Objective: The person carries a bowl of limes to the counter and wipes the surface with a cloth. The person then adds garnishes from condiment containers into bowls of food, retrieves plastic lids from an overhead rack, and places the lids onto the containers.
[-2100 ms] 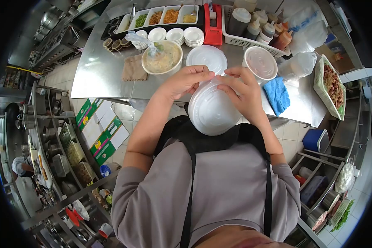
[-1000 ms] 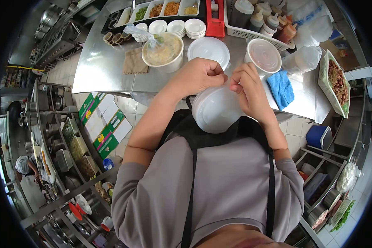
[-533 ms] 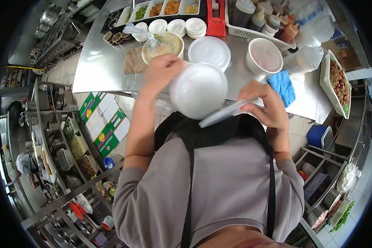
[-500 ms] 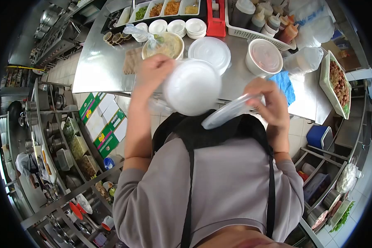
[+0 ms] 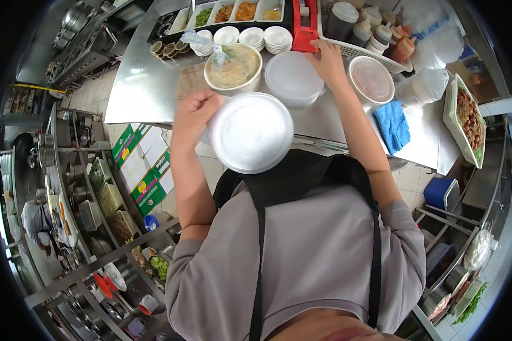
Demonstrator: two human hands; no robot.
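Observation:
My left hand (image 5: 195, 116) has its fingers closed on the edge of a round, whitish plastic lid (image 5: 254, 134), held above my lap in front of the table edge. I cannot tell whether it is one lid or several stacked. At the back of the table, the fingers of my right hand (image 5: 327, 58) reach out to the near end of a red tape dispenser (image 5: 305, 28). Between my hands stands a round translucent tub (image 5: 294, 78) with a lid. To its left is an uncovered white bowl of food (image 5: 233, 68) with a knotted plastic bag (image 5: 222, 54) in it.
A lidded white bowl (image 5: 371, 79) and a blue cloth (image 5: 392, 126) lie right of my arm. Stacked small dishes (image 5: 251, 37) and a topping tray (image 5: 246, 10) line the back. Sauce bottles (image 5: 403, 50) stand in a white basket (image 5: 355, 42).
My right hand has let go of the clear lid it held and moved up and away to the tape dispenser. My left hand, with its lid, has shifted slightly left and nearer my body.

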